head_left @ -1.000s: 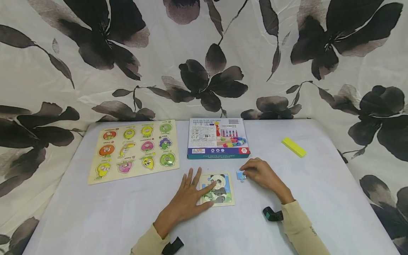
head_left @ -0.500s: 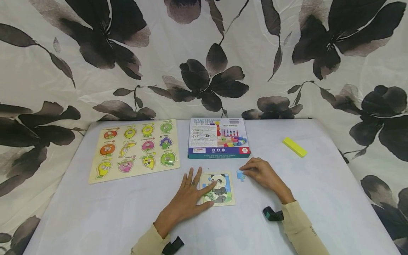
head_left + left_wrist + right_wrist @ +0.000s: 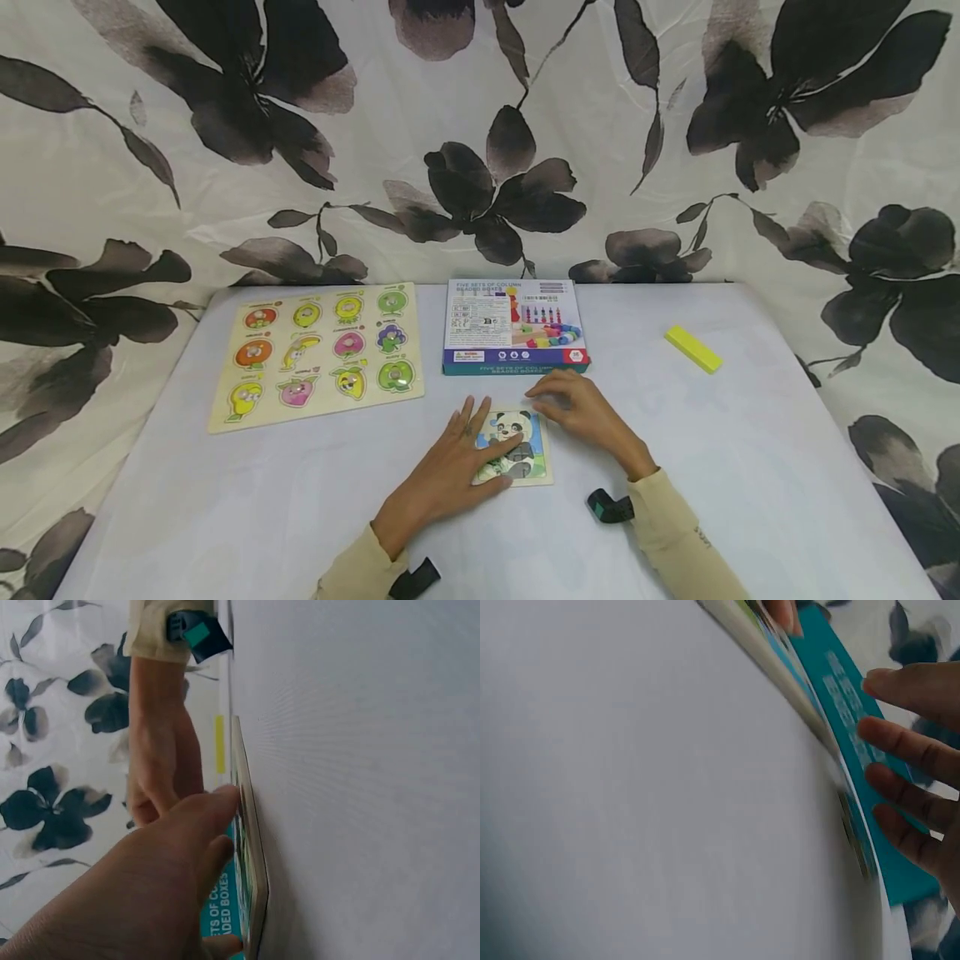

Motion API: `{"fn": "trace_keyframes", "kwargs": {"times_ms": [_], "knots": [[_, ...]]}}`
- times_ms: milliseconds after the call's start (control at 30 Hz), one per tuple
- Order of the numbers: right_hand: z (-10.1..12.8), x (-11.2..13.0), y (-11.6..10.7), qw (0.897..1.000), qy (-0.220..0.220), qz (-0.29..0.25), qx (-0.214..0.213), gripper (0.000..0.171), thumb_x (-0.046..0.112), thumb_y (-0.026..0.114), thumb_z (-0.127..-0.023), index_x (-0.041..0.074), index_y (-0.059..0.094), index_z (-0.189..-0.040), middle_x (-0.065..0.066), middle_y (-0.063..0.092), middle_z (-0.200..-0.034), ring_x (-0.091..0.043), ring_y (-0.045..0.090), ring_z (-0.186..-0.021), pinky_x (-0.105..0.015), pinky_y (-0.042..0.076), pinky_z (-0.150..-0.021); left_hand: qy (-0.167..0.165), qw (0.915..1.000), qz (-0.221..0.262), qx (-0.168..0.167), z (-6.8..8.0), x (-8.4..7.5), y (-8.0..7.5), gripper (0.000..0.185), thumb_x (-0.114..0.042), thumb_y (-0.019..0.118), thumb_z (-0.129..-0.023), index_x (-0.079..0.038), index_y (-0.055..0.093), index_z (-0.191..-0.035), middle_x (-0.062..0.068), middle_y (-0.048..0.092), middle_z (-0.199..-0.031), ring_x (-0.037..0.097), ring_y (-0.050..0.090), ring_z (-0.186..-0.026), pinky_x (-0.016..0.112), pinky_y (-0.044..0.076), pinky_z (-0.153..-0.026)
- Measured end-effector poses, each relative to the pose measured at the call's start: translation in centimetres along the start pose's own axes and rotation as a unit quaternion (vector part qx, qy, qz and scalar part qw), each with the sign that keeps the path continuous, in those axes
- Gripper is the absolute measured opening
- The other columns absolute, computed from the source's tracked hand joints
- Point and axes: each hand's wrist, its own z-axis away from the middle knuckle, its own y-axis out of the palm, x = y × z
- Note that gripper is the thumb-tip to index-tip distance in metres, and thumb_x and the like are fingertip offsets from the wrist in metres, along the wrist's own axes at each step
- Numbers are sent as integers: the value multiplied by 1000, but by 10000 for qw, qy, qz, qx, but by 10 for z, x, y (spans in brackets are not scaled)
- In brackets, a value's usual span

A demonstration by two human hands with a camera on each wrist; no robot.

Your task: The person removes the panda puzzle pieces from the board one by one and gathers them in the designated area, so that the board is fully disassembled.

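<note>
Low in the centre of the head view, the left hand (image 3: 450,475) lies flat with straight fingers pressing the panda puzzle (image 3: 517,450) onto the tabletop (image 3: 225,500). The right hand (image 3: 581,412) rests at the puzzle's upper right corner, fingers bent over it; whether it pinches a piece cannot be told. A teal box (image 3: 513,327) sits just above.

Left hand (image 3: 450,471) lies flat, fingers spread — right hand (image 3: 581,412) arched beside it, fingertips down.

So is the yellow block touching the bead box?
No, the yellow block lies apart from the bead box, bare table between them.
</note>
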Motion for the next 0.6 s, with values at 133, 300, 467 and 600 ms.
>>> {"fn": "trace_keyframes", "kwargs": {"times_ms": [133, 300, 467, 600], "knots": [[-10, 12, 14, 9984, -371, 57, 424, 16, 14, 69, -88, 12, 75, -103, 1, 66, -106, -19, 56, -104, -44, 45, -94, 64, 10000, -75, -9, -2, 0, 0, 55, -56, 48, -93, -37, 42, -144, 16, 8, -160, 38, -2, -147, 52, 8, -118], [-17, 19, 28, 9949, -600, 389, 706, 16, 18, 67, -90, 15, 76, -102, 2, 64, -109, -18, 52, -107, -44, 42, -96, 83, 9998, -154, -28, -2, 2, 0, 55, -55, 49, -94, -36, 42, -144, 15, 9, -160, 37, 0, -147, 53, 10, -117], [-19, 21, 34, 9936, -593, 647, 708, 15, 18, 68, -88, 17, 77, -100, 0, 61, -109, -19, 51, -104, -43, 42, -93, 71, 9998, -178, -53, -1, 2, -1, 54, -55, 50, -93, -33, 47, -142, 14, 11, -160, 36, 2, -147, 52, 12, -117], [-18, 23, 34, 9934, -519, 715, 736, 14, 18, 68, -88, 18, 77, -99, -2, 60, -111, -20, 50, -105, -45, 42, -93, 76, 9998, -175, -70, -1, 2, -1, 54, -55, 50, -93, -31, 48, -142, 14, 11, -160, 35, 2, -147, 52, 11, -117]]}}
